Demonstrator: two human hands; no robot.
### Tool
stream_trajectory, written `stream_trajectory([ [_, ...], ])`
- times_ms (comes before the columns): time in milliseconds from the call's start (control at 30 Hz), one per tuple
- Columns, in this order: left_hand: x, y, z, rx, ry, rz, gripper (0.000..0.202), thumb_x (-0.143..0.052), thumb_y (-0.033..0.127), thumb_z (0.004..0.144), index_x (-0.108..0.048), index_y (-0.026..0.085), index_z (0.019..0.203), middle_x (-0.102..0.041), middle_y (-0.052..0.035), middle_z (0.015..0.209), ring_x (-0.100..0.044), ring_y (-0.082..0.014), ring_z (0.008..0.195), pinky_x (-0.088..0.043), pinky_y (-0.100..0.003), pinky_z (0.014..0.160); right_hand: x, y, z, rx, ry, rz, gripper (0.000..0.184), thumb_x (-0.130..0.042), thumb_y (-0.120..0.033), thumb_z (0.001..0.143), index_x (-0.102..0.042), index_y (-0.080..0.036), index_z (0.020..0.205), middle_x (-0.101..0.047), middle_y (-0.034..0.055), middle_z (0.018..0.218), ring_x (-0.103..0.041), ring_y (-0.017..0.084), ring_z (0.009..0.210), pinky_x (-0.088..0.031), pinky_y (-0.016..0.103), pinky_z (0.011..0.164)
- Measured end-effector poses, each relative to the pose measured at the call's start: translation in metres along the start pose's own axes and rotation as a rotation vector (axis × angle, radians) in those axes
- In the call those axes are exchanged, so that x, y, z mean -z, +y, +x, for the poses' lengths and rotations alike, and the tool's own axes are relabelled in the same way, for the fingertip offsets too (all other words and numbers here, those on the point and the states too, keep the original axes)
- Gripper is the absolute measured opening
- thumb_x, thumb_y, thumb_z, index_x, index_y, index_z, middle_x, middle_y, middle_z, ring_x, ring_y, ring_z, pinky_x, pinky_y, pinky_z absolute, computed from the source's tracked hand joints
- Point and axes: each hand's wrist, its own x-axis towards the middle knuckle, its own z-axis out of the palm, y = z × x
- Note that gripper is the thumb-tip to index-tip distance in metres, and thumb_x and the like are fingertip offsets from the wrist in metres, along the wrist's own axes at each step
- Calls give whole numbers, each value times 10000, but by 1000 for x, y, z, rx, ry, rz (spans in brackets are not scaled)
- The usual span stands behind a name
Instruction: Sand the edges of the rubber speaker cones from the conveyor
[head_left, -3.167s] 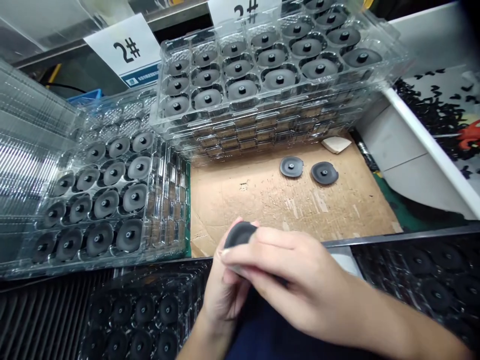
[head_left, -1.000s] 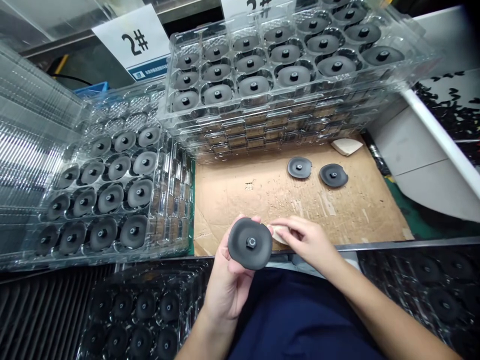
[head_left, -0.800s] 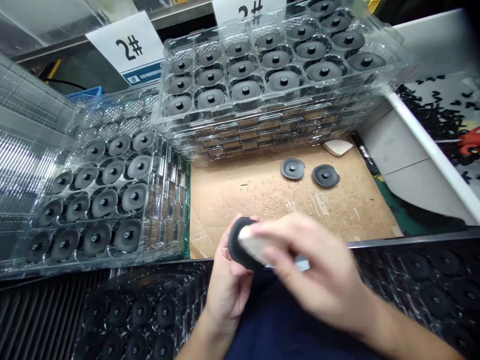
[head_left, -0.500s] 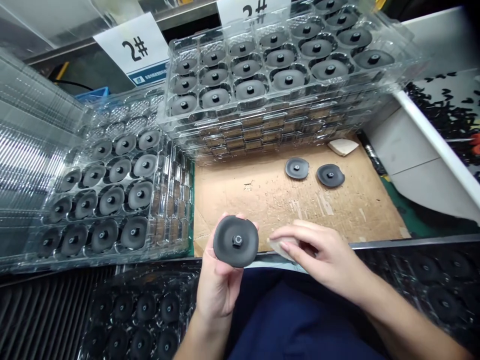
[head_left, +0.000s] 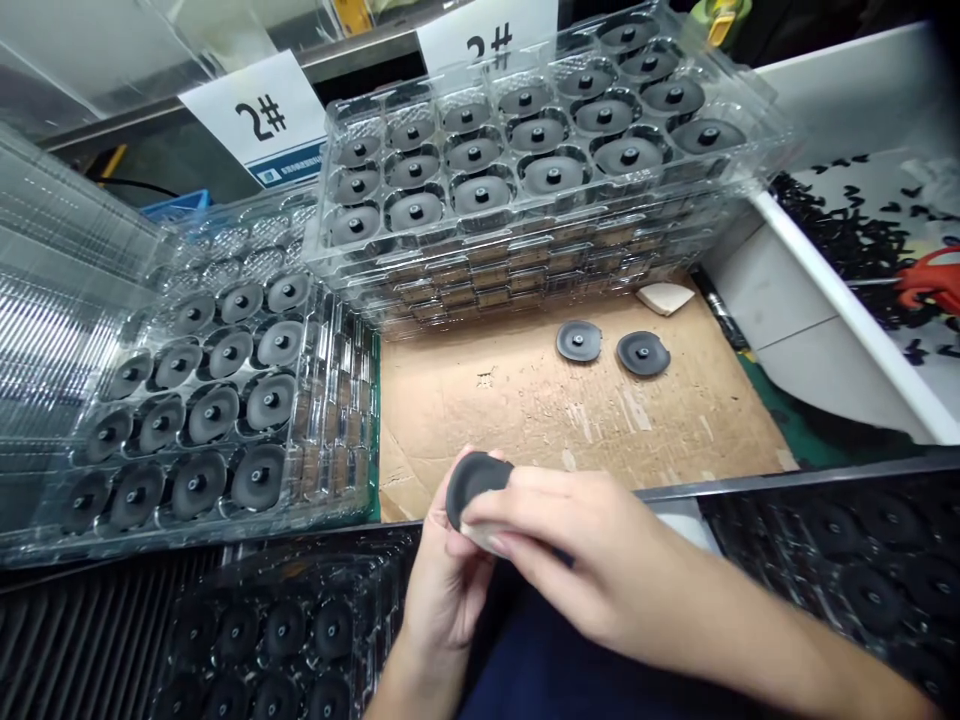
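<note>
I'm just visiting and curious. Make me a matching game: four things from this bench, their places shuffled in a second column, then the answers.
1. nearest black disc
2. pale pad
3. loose disc
4. 2# sign

A. flat on the cardboard
B. upright behind the clear trays
C. gripped in the left hand
D. under the right hand fingers

Pairs: 1-C, 2-D, 3-A, 4-B

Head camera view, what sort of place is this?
Probably a factory workbench: stacked clear trays of identical black discs, station signs reading 2#, and a worn cardboard mat.
</note>
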Motion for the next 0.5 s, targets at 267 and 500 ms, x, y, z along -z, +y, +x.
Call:
stream_trajectory([
  [267, -11, 4, -1, 51, -57, -27, 495, -827, 383, 549, -684, 236, 1000, -711, -19, 1013, -630, -200, 1005, -470, -277, 928, -1, 0, -6, 67, 140, 102, 219, -482, -66, 873, -655, -85, 1006, -678, 57, 833, -606, 122, 741, -479, 215, 699],
  [500, -10, 6, 0, 65, -84, -72, 634, -890, 290, 429, -683, 263, 1028, -718, -1, 1049, -638, -163, 982, -463, -208, 891, 24, 1, -22, -153, 143, -254, 206, -498, -81, 869, -667, -148, 966, -628, 8, 709, -564, 109, 622, -413, 217, 577],
])
